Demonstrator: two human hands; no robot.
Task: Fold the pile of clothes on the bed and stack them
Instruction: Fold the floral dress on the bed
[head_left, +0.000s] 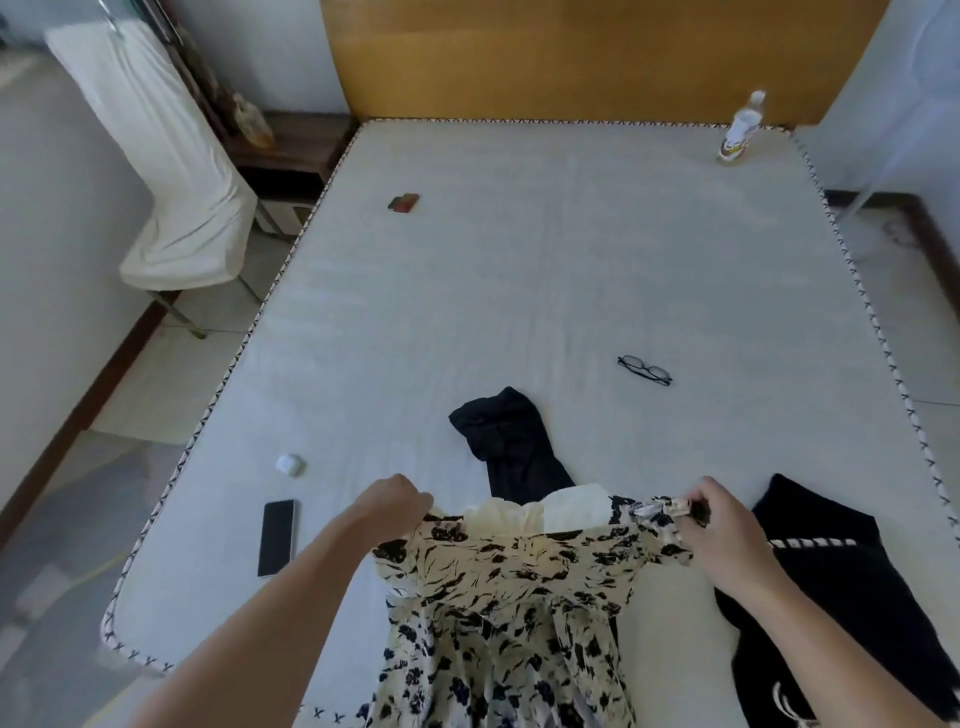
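A cream dress with a black floral print (509, 597) hangs over the near part of the bed (519, 291). My left hand (395, 506) grips its left shoulder and my right hand (722, 530) grips its right shoulder, holding the top edge stretched between them. A dark garment (509, 441) lies crumpled on the mattress just beyond the dress. Another black garment with white trim (831, 597) lies at the right, partly under my right forearm.
A black phone (278, 538) and a small white case (289, 464) lie near the left edge. Glasses (644, 370) rest mid-bed, a small red-brown object (403, 202) farther back, a bottle (740, 130) at the headboard corner. A white-covered chair (171, 208) stands left of the bed.
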